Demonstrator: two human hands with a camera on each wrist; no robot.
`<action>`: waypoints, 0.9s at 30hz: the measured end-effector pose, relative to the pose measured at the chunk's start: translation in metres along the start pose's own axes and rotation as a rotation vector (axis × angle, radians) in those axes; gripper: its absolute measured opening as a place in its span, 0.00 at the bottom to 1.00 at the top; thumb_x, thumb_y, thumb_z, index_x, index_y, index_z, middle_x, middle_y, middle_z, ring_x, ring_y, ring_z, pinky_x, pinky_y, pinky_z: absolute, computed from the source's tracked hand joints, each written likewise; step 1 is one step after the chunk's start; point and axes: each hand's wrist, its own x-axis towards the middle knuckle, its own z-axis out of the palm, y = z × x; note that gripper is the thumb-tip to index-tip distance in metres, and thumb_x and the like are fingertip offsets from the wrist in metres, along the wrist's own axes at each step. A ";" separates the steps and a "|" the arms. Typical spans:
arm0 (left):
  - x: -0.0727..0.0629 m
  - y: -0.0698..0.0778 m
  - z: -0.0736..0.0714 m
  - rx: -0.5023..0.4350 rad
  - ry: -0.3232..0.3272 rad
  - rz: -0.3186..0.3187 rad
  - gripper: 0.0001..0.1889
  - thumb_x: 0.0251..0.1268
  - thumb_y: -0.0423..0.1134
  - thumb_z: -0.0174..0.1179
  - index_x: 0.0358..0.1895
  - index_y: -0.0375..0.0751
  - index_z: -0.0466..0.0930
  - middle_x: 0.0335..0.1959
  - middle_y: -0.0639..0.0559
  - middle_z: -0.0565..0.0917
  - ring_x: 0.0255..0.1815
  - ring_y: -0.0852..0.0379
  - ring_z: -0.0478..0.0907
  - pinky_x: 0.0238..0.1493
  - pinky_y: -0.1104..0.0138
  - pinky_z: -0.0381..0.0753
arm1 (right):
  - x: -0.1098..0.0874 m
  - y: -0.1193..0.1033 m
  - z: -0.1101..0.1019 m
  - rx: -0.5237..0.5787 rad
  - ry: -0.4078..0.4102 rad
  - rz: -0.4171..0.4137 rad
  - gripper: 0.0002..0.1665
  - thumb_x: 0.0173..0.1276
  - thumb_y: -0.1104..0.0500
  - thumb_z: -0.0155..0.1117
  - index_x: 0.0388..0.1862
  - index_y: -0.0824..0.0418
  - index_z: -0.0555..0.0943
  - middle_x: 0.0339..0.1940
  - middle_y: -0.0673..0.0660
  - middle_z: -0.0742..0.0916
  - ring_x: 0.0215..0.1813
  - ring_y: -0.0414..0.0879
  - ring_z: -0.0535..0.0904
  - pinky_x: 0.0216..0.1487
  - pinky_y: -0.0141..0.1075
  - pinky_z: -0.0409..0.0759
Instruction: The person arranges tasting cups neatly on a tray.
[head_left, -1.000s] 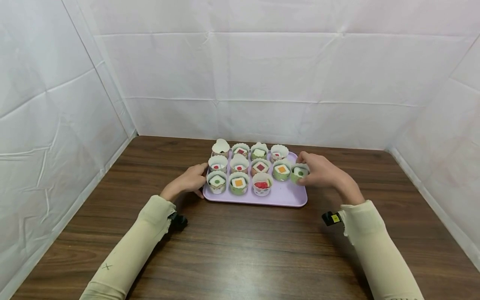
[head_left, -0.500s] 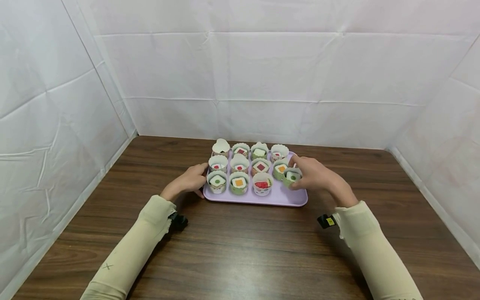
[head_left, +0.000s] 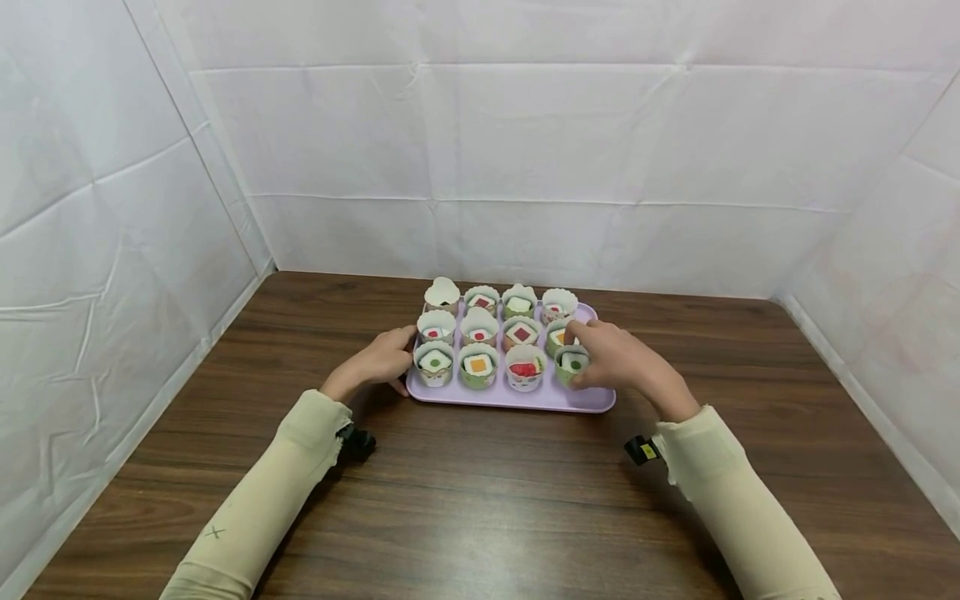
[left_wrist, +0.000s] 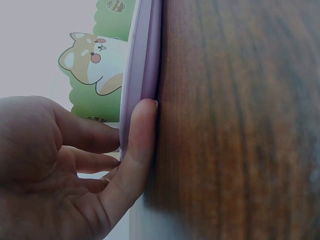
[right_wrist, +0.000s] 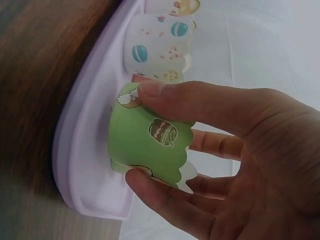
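My right hand [head_left: 628, 363] pinches a green paper cupcake cup [right_wrist: 150, 137] between thumb and fingers, at the front right of a lilac tray [head_left: 540, 399]. White filling with a green dot shows inside that cup in the head view. In the right wrist view, its base sits close over the tray floor. My left hand [head_left: 377, 360] grips the tray's left edge; the left wrist view shows the thumb along the outer wall and fingertips at the rim. A green cup with a printed dog [left_wrist: 92, 65] stands just inside that edge.
Several filled cupcake cups stand in rows on the tray, including one with red fruit [head_left: 523, 368] left of the held cup and an orange-topped one [head_left: 557, 333] behind it. The brown wooden table [head_left: 480, 500] meets white sheeting [head_left: 525, 150] at the back and sides.
My right hand has carried the green cup left and toward the front, from the tray's right edge to the spot beside the red-fruit cup. The left hand and tray look unmoved.
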 end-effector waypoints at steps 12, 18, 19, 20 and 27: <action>0.001 -0.001 0.001 -0.002 -0.002 0.005 0.33 0.68 0.25 0.39 0.78 0.28 0.54 0.67 0.26 0.70 0.48 0.39 0.83 0.31 0.59 0.93 | 0.001 -0.006 0.009 -0.037 0.015 0.017 0.33 0.52 0.58 0.82 0.56 0.59 0.78 0.49 0.64 0.81 0.45 0.54 0.80 0.44 0.48 0.84; 0.001 -0.002 0.001 -0.008 0.000 0.007 0.33 0.68 0.25 0.39 0.78 0.28 0.54 0.68 0.26 0.69 0.49 0.38 0.82 0.31 0.59 0.93 | 0.000 -0.010 0.010 -0.059 0.010 0.051 0.33 0.53 0.58 0.82 0.57 0.56 0.77 0.48 0.63 0.80 0.42 0.54 0.79 0.40 0.45 0.82; 0.001 -0.002 0.001 -0.008 0.000 0.007 0.33 0.68 0.25 0.38 0.78 0.28 0.54 0.68 0.26 0.69 0.50 0.38 0.82 0.31 0.59 0.93 | 0.000 -0.011 0.009 -0.067 0.009 0.057 0.34 0.53 0.57 0.83 0.57 0.55 0.77 0.48 0.63 0.81 0.41 0.54 0.79 0.39 0.45 0.82; 0.001 -0.002 0.001 -0.007 0.000 0.007 0.33 0.68 0.25 0.38 0.79 0.28 0.54 0.68 0.26 0.69 0.50 0.38 0.82 0.31 0.59 0.93 | 0.000 -0.012 0.009 -0.073 0.009 0.062 0.34 0.53 0.57 0.83 0.57 0.55 0.77 0.48 0.63 0.81 0.41 0.54 0.79 0.38 0.45 0.81; 0.002 -0.002 0.000 -0.005 -0.004 0.005 0.33 0.69 0.26 0.38 0.79 0.29 0.53 0.69 0.26 0.68 0.51 0.37 0.82 0.31 0.59 0.93 | -0.002 -0.015 0.009 -0.129 0.007 0.083 0.36 0.53 0.52 0.84 0.56 0.55 0.75 0.48 0.62 0.81 0.41 0.55 0.81 0.39 0.50 0.82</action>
